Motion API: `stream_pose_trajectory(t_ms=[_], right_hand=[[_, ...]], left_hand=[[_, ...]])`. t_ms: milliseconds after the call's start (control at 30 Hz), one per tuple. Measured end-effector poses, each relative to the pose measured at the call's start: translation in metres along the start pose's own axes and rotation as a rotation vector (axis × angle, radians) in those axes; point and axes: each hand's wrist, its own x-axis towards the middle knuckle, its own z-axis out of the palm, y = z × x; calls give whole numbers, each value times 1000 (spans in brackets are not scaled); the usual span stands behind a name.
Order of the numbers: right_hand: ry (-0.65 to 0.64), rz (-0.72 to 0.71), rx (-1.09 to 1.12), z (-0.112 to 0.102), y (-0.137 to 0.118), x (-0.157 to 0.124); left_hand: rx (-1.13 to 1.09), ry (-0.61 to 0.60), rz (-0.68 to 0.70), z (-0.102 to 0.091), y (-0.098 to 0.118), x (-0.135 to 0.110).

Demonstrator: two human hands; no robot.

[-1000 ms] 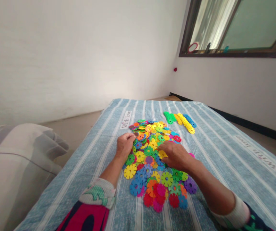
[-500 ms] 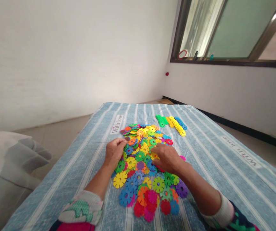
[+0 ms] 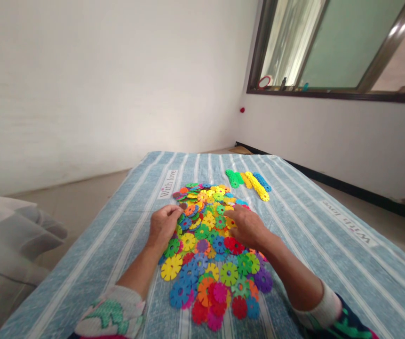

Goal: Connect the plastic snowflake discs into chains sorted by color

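Notched plastic flower discs (image 3: pixel 229 273) in many colours lie in a loose, overlapping heap on the striped cloth. At the heap's left edge is my left hand (image 3: pixel 163 224), thumb and forefinger pinched together on a brown notched disc (image 3: pixel 183 205). My right hand (image 3: pixel 246 226) reaches over the right side of the heap, its forefinger pointing left and apart from the fingers below. Nothing shows between those fingers, though the hand covers some discs. A red disc (image 3: pixel 234 245) lies just below it.
Beyond the heap, rows of stacked discs are sorted by colour: green (image 3: pixel 234 179), yellow (image 3: pixel 258 186) and blue (image 3: pixel 262 181). The blue striped cloth (image 3: pixel 110 245) covers the table. White sheer fabric (image 3: pixel 19 235) stands at the left; a window (image 3: pixel 339 47) is at upper right.
My right hand has shifted up and right over the heap, its fingers spreading, and the red disc beneath shows more. My left hand keeps its pinch. The view has swung slightly right.
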Motion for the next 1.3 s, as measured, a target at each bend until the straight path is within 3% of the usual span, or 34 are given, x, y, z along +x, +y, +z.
stream_pose_trajectory(t_ms=[233, 500, 667, 1300], right_hand=[[57, 113, -1, -4, 23, 5], [424, 469, 164, 25, 110, 20], [514, 626, 234, 46, 143, 24], [457, 666, 196, 61, 154, 47]], left_hand=[[-4, 2, 1, 0, -1, 2], [-25, 3, 4, -1, 3, -1], [-24, -1, 10, -1, -2, 2], [-15, -25, -18, 0, 1, 2]])
